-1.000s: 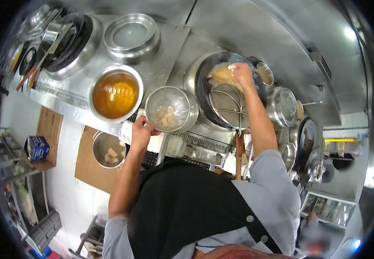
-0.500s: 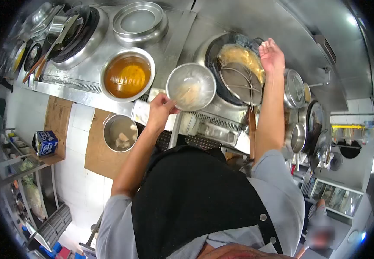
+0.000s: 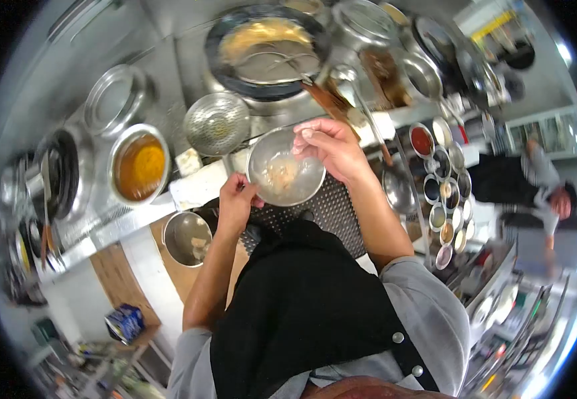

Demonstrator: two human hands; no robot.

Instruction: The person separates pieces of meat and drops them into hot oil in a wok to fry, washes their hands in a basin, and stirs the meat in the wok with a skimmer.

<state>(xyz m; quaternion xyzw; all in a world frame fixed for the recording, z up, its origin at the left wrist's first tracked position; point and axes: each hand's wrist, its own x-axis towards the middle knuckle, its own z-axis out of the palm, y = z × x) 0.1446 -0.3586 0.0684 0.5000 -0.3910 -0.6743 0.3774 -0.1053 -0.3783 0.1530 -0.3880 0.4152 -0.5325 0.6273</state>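
My left hand [image 3: 236,203] grips the left rim of a metal bowl [image 3: 307,183], which is held in front of my apron. A small amount of pale, wet-looking bits [image 3: 279,174] lies in the bottom. Over the bowl's right side hovers my right hand [image 3: 335,149], its thumb and fingers drawn together; what is between them, if anything, I cannot make out. Beyond the bowl, a round mesh strainer [image 3: 276,65] rests in a black wok [image 3: 216,56] beside golden, foamy food [image 3: 262,34]. A perforated ladle [image 3: 216,124] lies just left of the wok.
A metal basin of amber liquid [image 3: 141,165] stands on the counter at left. Below it, a pot [image 3: 183,233] with pale chunks stands on cardboard. Several seasoning containers [image 3: 442,178] are grouped at right, near a large ladle [image 3: 398,187]. Another person [image 3: 511,183] stands farther right.
My right hand has come from beside the wok to above the bowl. The view has turned right, bringing the seasoning containers into sight. My left hand keeps hold of the bowl.
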